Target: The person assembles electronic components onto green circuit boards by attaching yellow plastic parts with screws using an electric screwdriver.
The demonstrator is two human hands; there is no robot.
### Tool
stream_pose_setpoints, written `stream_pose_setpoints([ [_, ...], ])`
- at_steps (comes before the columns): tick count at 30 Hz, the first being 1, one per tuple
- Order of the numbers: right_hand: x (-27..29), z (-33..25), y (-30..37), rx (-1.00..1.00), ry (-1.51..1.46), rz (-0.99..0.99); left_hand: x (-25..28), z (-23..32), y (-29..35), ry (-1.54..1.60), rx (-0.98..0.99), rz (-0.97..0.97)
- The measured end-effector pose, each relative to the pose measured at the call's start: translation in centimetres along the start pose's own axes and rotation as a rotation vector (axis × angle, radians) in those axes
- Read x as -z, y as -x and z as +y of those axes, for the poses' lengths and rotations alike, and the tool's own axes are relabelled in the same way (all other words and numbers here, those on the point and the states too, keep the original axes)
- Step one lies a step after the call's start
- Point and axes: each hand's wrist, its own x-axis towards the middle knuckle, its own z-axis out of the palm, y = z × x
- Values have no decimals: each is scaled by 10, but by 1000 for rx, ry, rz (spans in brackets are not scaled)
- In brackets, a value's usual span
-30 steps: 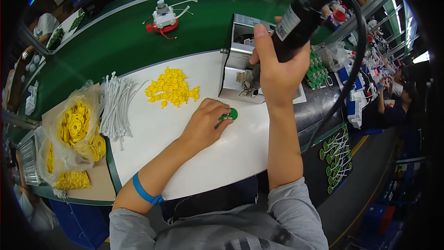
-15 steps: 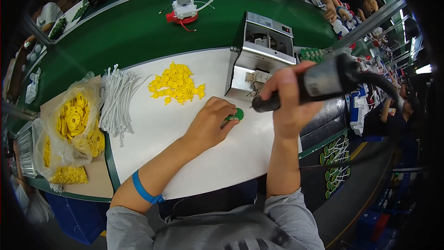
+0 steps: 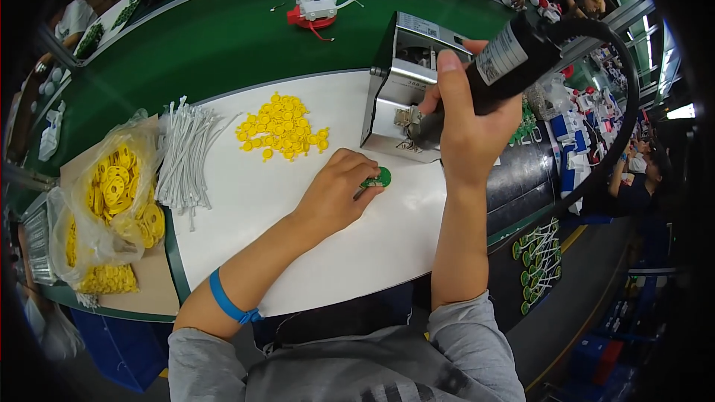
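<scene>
On my left sits a clear plastic bag of yellow plastic rings (image 3: 112, 186), then a bundle of thin white cables (image 3: 181, 156), then a loose heap of small round yellow plastic caps (image 3: 279, 123). My left hand (image 3: 339, 190) has thumb and fingers closed on the edge of a small round green circuit board (image 3: 382, 177) on the smooth white sheet (image 3: 313, 283); its green face shows upward. Beyond stands an open-fronted silver metal box (image 3: 413, 74), with printing and a pale label. My right hand (image 3: 477, 126) is clamped round a black cylindrical power screwdriver (image 3: 514, 56), white-labelled with a code square. Its long axis slants down leftward, nose at the box's front; whether they touch, I can't tell.
</scene>
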Motion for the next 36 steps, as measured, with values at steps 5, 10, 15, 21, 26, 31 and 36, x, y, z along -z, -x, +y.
stream_pose_setpoints([
  [5, 9, 5, 29, -124, -99, -21, 0, -2, 1, 9, 14, -6],
  [10, 14, 32, 48, -130, -133, -17, 2, -4, 0, 13, -12, -13],
  [15, 16, 40, 52, -154, -144, -2, -1, -7, 0, 10, 5, -7],
  [21, 19, 44, 55, -135, -51, -15, -4, -6, 2, 16, 16, -4],
  [26, 21, 46, 62, -183, -114, -31, -7, -7, 3, 19, 13, -1],
  [31, 23, 57, 65, -189, -211, -97, -8, -10, 2, 16, 24, 18],
  [36, 23, 65, 68, -250, -326, -151, -6, -15, 3, 6, 10, 3],
])
